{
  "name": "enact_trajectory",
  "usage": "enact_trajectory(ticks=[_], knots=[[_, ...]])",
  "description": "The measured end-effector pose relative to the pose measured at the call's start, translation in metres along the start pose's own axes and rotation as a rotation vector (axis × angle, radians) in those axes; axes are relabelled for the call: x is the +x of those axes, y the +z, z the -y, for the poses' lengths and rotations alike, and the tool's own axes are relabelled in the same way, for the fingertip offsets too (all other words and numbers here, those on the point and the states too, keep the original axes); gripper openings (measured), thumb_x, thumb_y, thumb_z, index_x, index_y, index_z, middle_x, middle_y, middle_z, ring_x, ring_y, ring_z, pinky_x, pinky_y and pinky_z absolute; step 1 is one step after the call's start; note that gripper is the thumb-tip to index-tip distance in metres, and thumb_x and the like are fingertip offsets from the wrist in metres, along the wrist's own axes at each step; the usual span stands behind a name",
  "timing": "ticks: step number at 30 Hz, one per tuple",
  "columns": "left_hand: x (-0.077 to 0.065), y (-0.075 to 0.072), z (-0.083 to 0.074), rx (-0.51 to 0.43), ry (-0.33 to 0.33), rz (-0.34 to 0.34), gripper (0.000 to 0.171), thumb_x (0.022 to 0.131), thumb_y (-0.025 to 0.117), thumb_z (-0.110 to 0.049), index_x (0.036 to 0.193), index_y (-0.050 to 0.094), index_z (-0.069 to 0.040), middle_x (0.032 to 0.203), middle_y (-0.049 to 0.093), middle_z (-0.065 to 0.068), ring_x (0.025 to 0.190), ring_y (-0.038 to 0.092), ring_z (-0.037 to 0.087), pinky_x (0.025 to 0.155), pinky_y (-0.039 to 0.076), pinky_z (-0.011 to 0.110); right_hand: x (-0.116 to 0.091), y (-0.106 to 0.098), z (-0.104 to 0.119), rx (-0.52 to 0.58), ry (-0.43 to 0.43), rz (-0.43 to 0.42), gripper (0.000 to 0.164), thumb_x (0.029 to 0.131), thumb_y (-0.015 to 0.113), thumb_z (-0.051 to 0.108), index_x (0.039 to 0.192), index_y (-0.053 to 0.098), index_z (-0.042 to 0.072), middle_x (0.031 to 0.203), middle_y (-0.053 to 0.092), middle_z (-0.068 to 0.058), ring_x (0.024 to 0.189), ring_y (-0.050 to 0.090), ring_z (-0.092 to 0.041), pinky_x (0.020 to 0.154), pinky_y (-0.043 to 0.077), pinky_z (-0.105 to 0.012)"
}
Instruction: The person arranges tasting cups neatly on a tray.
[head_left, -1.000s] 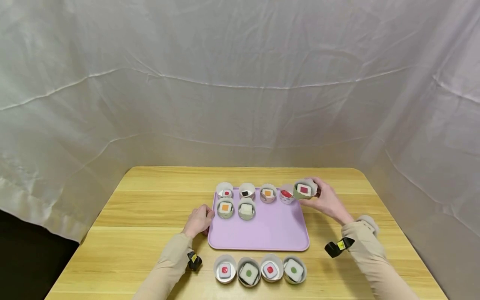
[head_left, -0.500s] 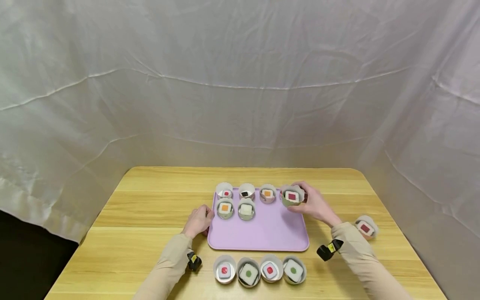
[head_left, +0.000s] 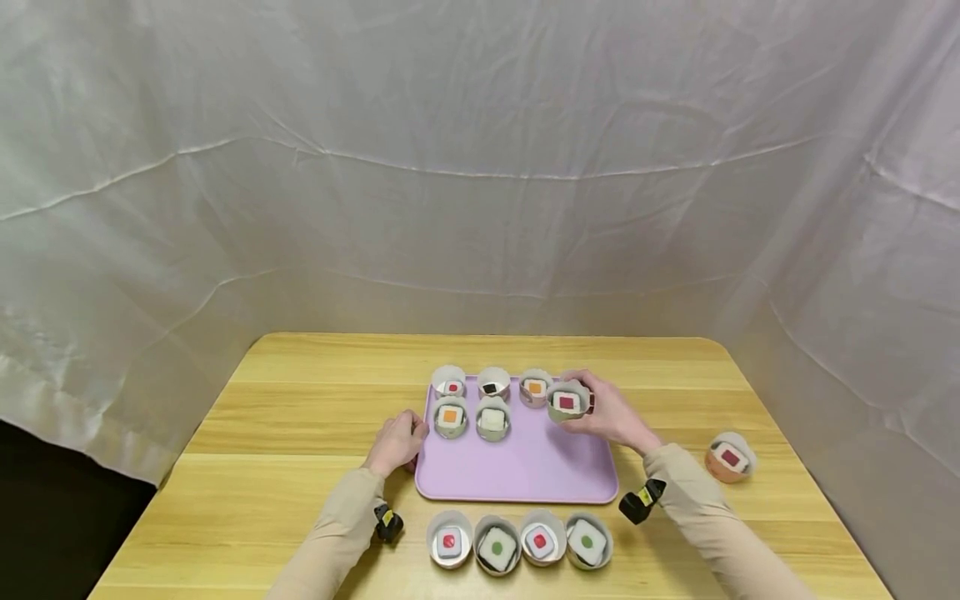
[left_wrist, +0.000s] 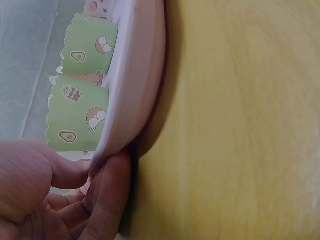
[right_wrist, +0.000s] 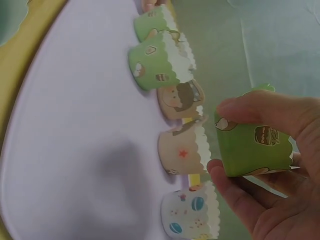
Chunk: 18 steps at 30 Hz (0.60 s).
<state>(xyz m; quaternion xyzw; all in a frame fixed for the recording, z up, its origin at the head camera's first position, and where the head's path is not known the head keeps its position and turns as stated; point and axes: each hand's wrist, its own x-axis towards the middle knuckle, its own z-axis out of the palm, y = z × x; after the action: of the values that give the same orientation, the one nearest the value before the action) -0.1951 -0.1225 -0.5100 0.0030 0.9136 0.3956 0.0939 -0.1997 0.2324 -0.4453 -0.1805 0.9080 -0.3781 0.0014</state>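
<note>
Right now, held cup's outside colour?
Green with printed pictures; the held cup shows best in right wrist.

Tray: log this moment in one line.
left hand pinches tray edge | right hand holds green cup above tray | cup contains red-marked piece

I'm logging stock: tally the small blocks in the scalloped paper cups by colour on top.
Red-centred pale blocks: 3
Green-centred pale blocks: 2
Orange-centred white blocks: 2
Dark-red-centred white blocks: 2
Black-topped block: 1
Plain white block: 1
Total: 11 in view; one white patterned paper cup has hidden contents
</note>
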Motion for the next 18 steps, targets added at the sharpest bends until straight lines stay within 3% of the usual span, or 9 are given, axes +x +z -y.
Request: enact_trajectory(ticks=[11,18], knots=[[0.0,0.0,0.0,-0.003,-0.001,0.004,0.017,0.103,0.051,-0.014,0.095,0.058,-0.002,0.068,0.06,0.009,0.046,0.058,0.014,0.043,0.052,0.027,0.006,0.014,0.0,-0.005,-0.021,0.034,0.067,0.069,0.088,0.006,0.127,0.055,-0.003,0.121,0.062,-0.021,0.106,0.064,-0.031,0.092,0.053,-0.038],[0.0,0.0,0.0,0.0,-0.007,0.007,0.017,0.103,0.052,-0.015,0.095,0.058,-0.002,0.068,0.061,0.009,0.047,0.058,0.014,0.044,0.052,0.027,0.008,0.02,-0.004,-0.021,-0.016,0.05,0.065,0.069,0.089,0.009,0.124,0.056,-0.001,0.116,0.066,-0.02,0.102,0.065,-0.029,0.09,0.053,-0.036]])
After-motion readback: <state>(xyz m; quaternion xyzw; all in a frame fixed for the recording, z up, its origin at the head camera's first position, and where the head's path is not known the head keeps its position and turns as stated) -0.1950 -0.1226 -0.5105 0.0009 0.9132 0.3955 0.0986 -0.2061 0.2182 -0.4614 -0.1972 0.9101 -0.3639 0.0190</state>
